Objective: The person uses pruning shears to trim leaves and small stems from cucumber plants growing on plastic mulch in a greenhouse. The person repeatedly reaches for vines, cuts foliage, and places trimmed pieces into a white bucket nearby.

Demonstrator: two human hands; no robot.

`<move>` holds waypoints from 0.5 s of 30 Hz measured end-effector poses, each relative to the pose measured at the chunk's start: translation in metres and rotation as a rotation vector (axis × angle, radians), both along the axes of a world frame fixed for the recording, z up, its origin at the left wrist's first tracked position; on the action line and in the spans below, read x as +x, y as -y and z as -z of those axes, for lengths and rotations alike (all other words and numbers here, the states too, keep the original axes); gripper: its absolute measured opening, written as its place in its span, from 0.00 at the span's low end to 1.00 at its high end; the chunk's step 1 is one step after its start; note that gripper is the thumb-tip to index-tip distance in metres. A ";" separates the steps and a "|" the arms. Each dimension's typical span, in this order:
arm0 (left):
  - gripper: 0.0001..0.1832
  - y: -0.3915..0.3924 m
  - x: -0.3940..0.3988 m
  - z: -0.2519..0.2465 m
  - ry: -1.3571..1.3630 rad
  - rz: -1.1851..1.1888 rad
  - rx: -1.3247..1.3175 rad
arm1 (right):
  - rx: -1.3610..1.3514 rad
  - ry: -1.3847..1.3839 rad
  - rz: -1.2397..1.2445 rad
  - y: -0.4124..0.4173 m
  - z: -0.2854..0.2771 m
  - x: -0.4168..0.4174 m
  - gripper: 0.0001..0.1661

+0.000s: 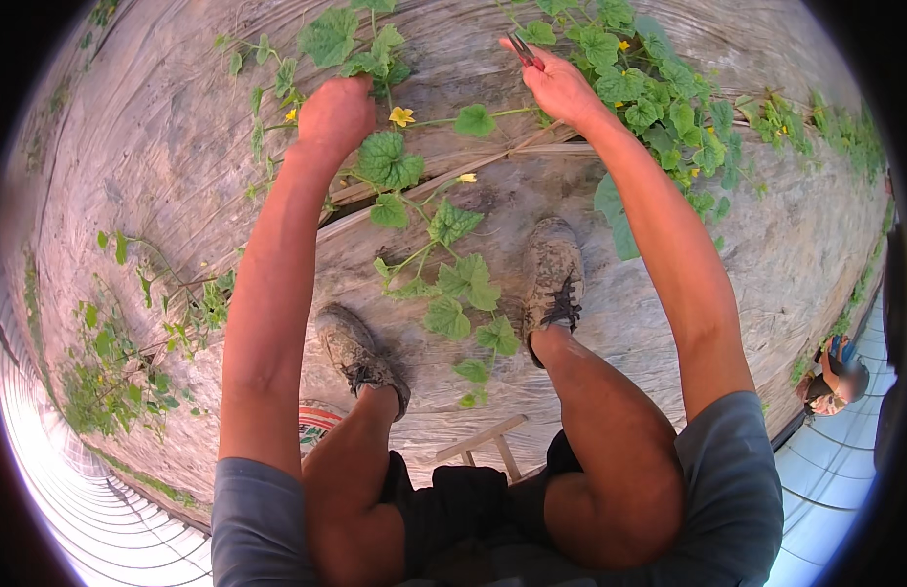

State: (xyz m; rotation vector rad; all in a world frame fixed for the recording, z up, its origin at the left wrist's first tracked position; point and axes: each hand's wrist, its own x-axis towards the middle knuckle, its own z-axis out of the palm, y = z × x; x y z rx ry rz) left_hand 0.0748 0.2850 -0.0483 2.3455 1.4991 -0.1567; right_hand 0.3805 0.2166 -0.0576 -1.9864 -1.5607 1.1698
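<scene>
My left hand [336,110] is closed at a leafy vine at the upper centre; green leaves [383,59] rise beyond its knuckles, and its fingertips are hidden. My right hand [559,84] holds small red-handled snips [525,55], their dark blades pointing up and left, beside a dense clump of vine leaves [622,84]. Between the hands runs a green stem [438,122] with a single leaf [474,120] and a yellow flower [402,117] near my left hand. Below it a longer leafy vine [464,282] trails down between my shoes.
Wrinkled plastic film [424,381] covers the ground, with a slit [350,210] across it. A wooden stool [482,440] and a printed bucket [317,422] are by my legs. More vines [116,367] grow at left. Another person [831,381] crouches at far right.
</scene>
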 end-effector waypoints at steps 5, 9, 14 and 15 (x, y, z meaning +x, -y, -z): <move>0.15 0.001 -0.004 0.003 0.185 -0.006 0.001 | -0.100 -0.004 -0.017 -0.003 -0.006 -0.003 0.33; 0.17 -0.003 0.003 0.005 0.334 -0.062 -0.166 | 0.047 -0.086 -0.014 -0.003 0.013 0.005 0.31; 0.19 -0.006 -0.001 0.004 0.431 -0.163 -0.328 | -0.188 -0.262 -0.071 -0.006 -0.009 -0.008 0.29; 0.19 -0.007 0.001 0.003 0.442 -0.146 -0.325 | -0.215 -0.267 -0.099 -0.006 -0.010 -0.007 0.29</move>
